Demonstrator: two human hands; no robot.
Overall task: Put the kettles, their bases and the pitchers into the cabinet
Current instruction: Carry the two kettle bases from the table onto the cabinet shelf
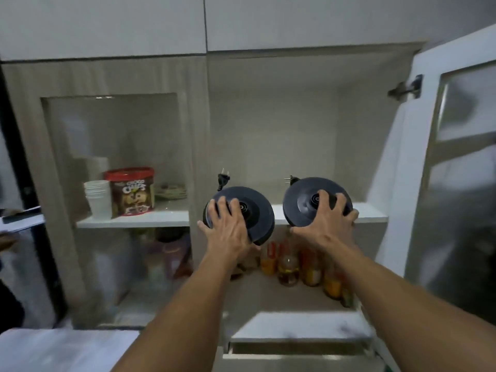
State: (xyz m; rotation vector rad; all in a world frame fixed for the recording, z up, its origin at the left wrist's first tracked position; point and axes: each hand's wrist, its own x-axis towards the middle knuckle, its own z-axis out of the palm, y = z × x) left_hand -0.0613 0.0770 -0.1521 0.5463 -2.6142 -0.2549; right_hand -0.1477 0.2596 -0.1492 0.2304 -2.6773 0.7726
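Each hand grips a round dark kettle base by its rim: the left hand point(228, 226) on the left base point(249, 213), the right hand point(326, 221) on the right base point(303, 200), fingers point(323, 200) spread across the tops, at the upper shelf point(373, 212) edge. They look light, stiff and smooth. Below the shelf stand bottles point(288, 267).
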